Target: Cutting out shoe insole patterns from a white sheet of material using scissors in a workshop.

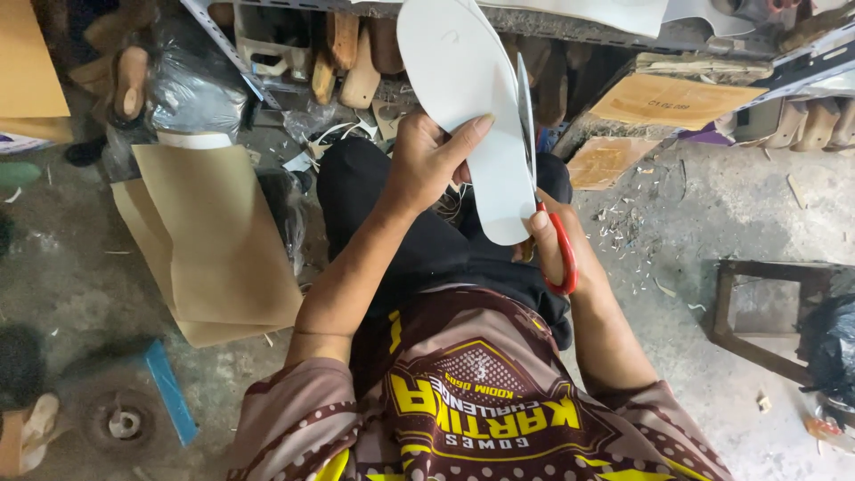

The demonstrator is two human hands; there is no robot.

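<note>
1. I saw the left hand (pixel 427 165) hold a white sole shape (pixel 463 98) up in front of the person's lap
2. Its fingers (pixel 470 132) were pinching the sole, with the thumb lying flat on the white face and the other fingers hidden behind it
3. The sole was long and rounded at both ends, and it stood tilted, with its far end up near the shelf (pixel 570 27) and its near end down by the right hand
4. The right hand (pixel 557 245) held the scissors (pixel 543 187) with red handles
5. Its fingers were pushed through the red loop (pixel 565 258) and curled around it
6. The blades pointed up along the right edge of the sole and touched that edge, and they looked nearly closed, but I could not tell for sure
7. The person sat low, with black trousers (pixel 392 232) under the hands and a brown shirt with yellow marks (pixel 481 401)
8. On the floor (pixel 677 214) to the left lay flat brown card sheets (pixel 223 240), stacked on each other
9. A blue strip (pixel 169 392) lay near those sheets, closer to me
10. Wooden foot shapes (pixel 356 62) stood in a row under the shelf, behind the sole
11. To the right stood a small dark wooden stool (pixel 757 312), well apart from the hands, with a black bag (pixel 833 343) beside it
12. Small scraps lay on the floor by the right arm
</note>
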